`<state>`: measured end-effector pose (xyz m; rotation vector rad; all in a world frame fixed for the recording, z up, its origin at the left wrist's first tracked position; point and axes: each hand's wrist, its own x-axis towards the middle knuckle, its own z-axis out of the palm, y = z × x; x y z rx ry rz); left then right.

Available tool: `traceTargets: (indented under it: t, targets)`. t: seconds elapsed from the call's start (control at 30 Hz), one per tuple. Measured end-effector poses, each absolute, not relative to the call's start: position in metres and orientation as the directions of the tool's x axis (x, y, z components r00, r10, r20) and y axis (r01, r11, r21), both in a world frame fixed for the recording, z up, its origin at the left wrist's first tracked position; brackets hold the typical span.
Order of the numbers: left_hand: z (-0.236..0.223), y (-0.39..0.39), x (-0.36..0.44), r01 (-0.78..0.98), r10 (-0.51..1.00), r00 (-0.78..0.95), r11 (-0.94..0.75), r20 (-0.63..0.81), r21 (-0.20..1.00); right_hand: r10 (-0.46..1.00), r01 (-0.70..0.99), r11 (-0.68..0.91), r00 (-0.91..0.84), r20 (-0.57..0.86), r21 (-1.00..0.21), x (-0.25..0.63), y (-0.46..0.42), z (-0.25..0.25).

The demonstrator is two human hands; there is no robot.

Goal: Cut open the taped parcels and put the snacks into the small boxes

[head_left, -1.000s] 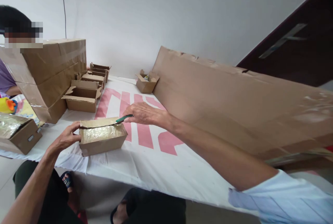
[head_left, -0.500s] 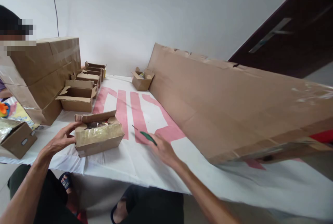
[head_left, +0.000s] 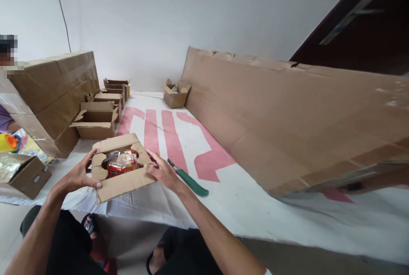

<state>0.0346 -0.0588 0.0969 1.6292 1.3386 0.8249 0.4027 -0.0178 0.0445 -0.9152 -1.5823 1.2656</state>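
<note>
A small cardboard box (head_left: pixel 119 186) sits before me with its top flaps spread. Inside it are clear plastic packets with red printed labels (head_left: pixel 121 165). My left hand (head_left: pixel 81 175) grips the box's left side, thumb on the near flap. On the right side, my right hand (head_left: pixel 161 170) is closed around the edge of the box, its thumb near the flap corner. A knife with a green handle (head_left: pixel 191 182) lies on the white cloth just right of my right wrist, touched by neither hand.
Several open cardboard boxes (head_left: pixel 96 130) line the left beside a large taped carton (head_left: pixel 68 79). At near left is another box (head_left: pixel 30 179). A large carton (head_left: pixel 255 117) leans along the right; a small open box (head_left: pixel 175 97) stands by its far end. A person's arm (head_left: pixel 12 127) shows at left.
My right hand has put down the green-handled knife and moved left onto the box. The box's flaps are now spread wider, showing the packets. My left hand stays on its left side.
</note>
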Motion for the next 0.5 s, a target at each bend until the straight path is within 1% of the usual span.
traceTargets:
  t: [0.07, 0.13, 0.23, 0.37, 0.43, 0.5]
  targets:
    - [0.098, -0.057, 0.033, 0.41, 0.97, 0.236, -0.054, -0.049, 0.91, 0.929, 0.085, 0.254, -0.297, 0.219, -0.963, 0.39, -0.035, 0.044]
    - [0.101, -0.055, 0.034, 0.416, 0.961, 0.271, -0.069, -0.051, 0.907, 0.949, 0.204, 0.28, -0.206, 0.238, -0.938, 0.385, -0.056, 0.036]
    - [0.104, -0.05, 0.04, 0.474, 0.951, 0.307, -0.117, -0.039, 0.873, 0.967, 0.35, 0.255, -0.083, 0.241, -0.901, 0.388, -0.082, 0.025]
    - [0.104, -0.045, 0.049, 0.496, 0.933, 0.352, -0.125, -0.068, 0.859, 0.968, 0.408, 0.243, -0.044, 0.246, -0.88, 0.395, -0.088, 0.028]
    - [0.106, -0.044, 0.054, 0.496, 0.94, 0.332, -0.108, -0.074, 0.862, 0.959, 0.45, 0.266, -0.036, 0.28, -0.853, 0.395, -0.082, 0.036]
    - [0.108, -0.045, 0.064, 0.543, 0.96, 0.276, -0.122, -0.039, 0.831, 0.945, 0.514, 0.296, -0.036, 0.324, -0.805, 0.391, -0.075, 0.044]
